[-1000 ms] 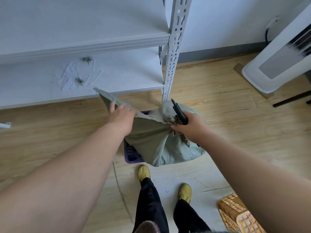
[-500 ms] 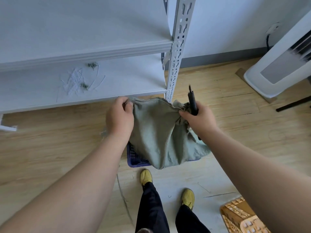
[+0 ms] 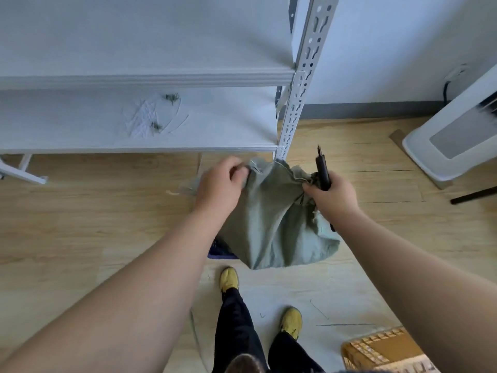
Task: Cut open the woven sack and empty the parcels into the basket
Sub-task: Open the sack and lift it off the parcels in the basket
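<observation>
Head view: sack [image 3: 271,224] now hangs seemingly emptier over basket [image 3: 219,250].

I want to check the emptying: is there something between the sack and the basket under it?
Nothing visible. Both hands, left and right, hold the green woven sack directly over the blue basket, which it mostly hides; its inside cannot be seen.

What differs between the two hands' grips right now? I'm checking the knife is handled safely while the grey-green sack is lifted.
The left hand pinches only the grey-green woven sack at its top edge; the right hand grips bunched sack fabric together with a black utility knife. The left hand sits below the white metal shelf's front edge; the right hand lies past its corner post, over the floor. Both hold the sack up above the blue basket.
</observation>
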The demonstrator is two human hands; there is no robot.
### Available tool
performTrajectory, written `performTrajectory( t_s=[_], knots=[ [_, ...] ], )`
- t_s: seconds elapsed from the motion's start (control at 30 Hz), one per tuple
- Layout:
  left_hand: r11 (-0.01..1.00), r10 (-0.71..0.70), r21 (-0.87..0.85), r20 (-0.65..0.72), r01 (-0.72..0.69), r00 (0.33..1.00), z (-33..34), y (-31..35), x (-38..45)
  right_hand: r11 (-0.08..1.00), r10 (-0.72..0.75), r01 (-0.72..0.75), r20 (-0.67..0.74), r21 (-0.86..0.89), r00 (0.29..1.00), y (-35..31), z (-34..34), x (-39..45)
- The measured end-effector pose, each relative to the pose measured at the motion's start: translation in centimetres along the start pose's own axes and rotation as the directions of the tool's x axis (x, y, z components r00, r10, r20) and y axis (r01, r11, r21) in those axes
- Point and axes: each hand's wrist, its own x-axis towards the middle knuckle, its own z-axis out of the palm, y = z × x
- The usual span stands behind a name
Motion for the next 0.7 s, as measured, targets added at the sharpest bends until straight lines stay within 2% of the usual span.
performTrajectory(
  t_s=[0.03,0.07,0.1,0.17,0.2,0.23,0.27,0.3,0.33,0.4,0.43,0.47,0.5,0.53,0.57,0.63,0.7],
  knots=[
    [0.998,0.000,0.066,0.221,-0.015,0.975,0.7,0.1,-1.0,0.999,0.006,-0.003,0.062,-0.052,0.998,0.3,-0.1,-0.2],
    [0.994,-0.042,0.104,0.303,0.011,0.952,1.2,0.1,-1.8,0.996,0.005,0.005,0.108,-0.090,0.994,0.5,-0.2,-0.4],
    [0.993,-0.053,0.114,0.267,0.023,0.962,1.6,0.1,-2.0,0.995,-0.002,0.013,0.107,-0.096,0.994,0.5,-0.3,-0.4],
    [0.996,-0.077,-0.053,-0.074,0.073,0.994,1.6,0.9,-1.1,0.999,-0.020,0.021,0.026,-0.030,0.999,0.6,-0.9,-0.5],
    [0.994,-0.080,-0.084,-0.131,0.069,0.988,1.8,1.1,-0.7,1.000,-0.013,0.013,-0.008,0.006,1.000,0.8,-1.3,-0.5],
    [0.998,-0.044,-0.044,-0.018,0.044,0.999,2.1,1.4,-0.6,1.000,-0.004,0.005,-0.006,0.009,1.000,1.0,-1.7,-0.5],
    [0.999,-0.034,0.018,0.168,0.031,0.985,2.3,1.7,-0.9,0.999,-0.003,0.003,0.024,-0.032,1.000,1.1,-2.0,-0.7],
    [0.998,-0.049,0.049,0.252,0.038,0.966,2.5,1.8,-1.2,0.998,-0.007,0.011,0.052,-0.067,0.999,1.2,-2.2,-0.7],
    [0.998,-0.058,0.033,0.182,0.053,0.982,2.7,2.0,-1.2,0.996,-0.018,0.023,0.059,-0.084,0.998,1.3,-2.4,-0.7],
    [0.989,-0.078,-0.139,-0.145,0.058,0.986,2.5,3.5,-1.0,0.997,-0.022,0.024,0.025,-0.068,0.999,1.5,-2.9,-0.7],
    [0.982,-0.055,-0.188,-0.175,0.021,0.983,2.7,3.9,-0.8,0.998,-0.014,0.015,0.017,-0.054,1.000,1.7,-3.1,-0.8],
    [0.989,-0.002,-0.148,-0.061,-0.007,0.998,3.2,4.2,-1.0,0.999,0.001,0.000,0.027,-0.052,1.000,1.9,-3.1,-0.8],
    [0.998,0.037,-0.058,0.129,-0.029,0.991,3.9,4.3,-1.7,0.997,0.018,-0.015,0.052,-0.073,0.999,2.0,-3.2,-0.9],
    [0.999,0.038,0.027,0.246,-0.046,0.969,4.7,4.0,-2.1,0.994,0.028,-0.019,0.078,-0.107,0.997,2.1,-3.2,-0.9],
    [0.998,0.022,0.045,0.243,-0.034,0.970,5.1,3.9,-2.4,0.992,0.028,-0.016,0.099,-0.123,0.995,2.1,-3.2,-0.8],
    [0.997,0.063,-0.065,0.180,-0.052,0.982,5.0,5.1,-2.4,0.995,0.025,-0.014,0.111,-0.097,0.993,2.0,-3.2,-0.7],
    [0.980,0.190,-0.011,0.352,-0.199,0.916,5.3,6.7,-2.3,0.998,0.010,-0.002,0.129,-0.070,0.992,1.8,-3.3,-0.8]
  ],
)
